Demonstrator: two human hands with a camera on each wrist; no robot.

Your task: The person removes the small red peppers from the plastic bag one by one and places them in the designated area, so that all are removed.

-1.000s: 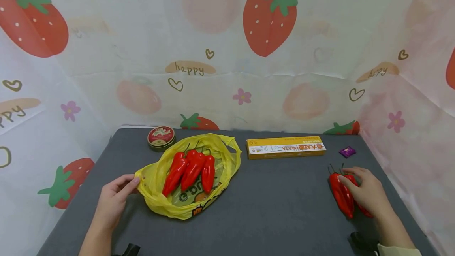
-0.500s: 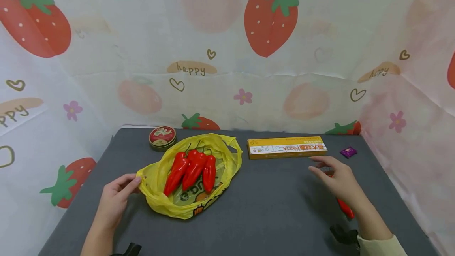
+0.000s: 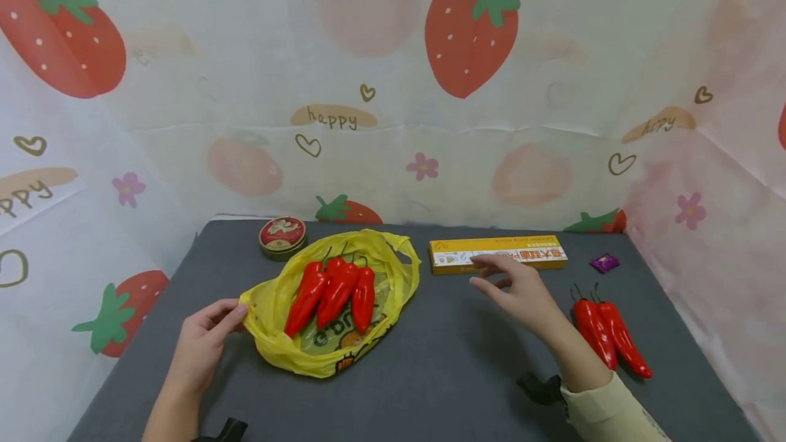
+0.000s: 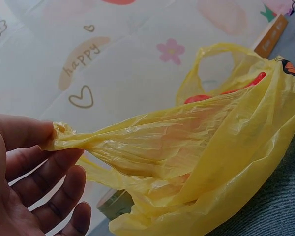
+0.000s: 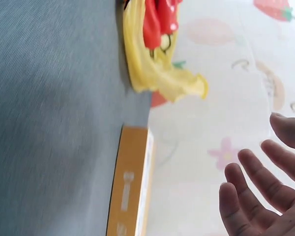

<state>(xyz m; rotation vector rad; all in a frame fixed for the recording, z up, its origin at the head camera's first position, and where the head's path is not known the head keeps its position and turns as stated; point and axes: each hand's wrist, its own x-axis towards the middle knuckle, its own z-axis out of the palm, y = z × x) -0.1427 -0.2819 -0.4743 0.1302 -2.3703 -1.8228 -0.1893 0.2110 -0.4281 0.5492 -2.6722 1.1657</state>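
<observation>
My left hand [image 3: 199,345] pinches the left edge of a yellow plastic bag [image 3: 267,326] between thumb and finger. In the left wrist view the bag's gathered corner [image 4: 64,140] stretches from the fingertips. Several shiny red peppers [image 3: 336,295] lie inside the bag's open mouth. My right hand [image 3: 522,297] hovers over the table in front of the pasta box [image 3: 500,254], fingers loosely bent and holding nothing. In the right wrist view its fingers [image 5: 258,172] are spread apart. More red peppers [image 3: 625,343] lie on the table beyond the right forearm, which partly covers them.
A round red-lidded tin [image 3: 282,236] stands behind the bag at the back left. A small purple wrapped packet [image 3: 604,263] lies right of the pasta box. Behind the dark table [image 3: 430,387] hangs a strawberry-print cloth [image 3: 381,53].
My right hand has moved left from the peppers on the right, its fingers coming off them; these peppers stay there. My left hand keeps its pinch on the bag.
</observation>
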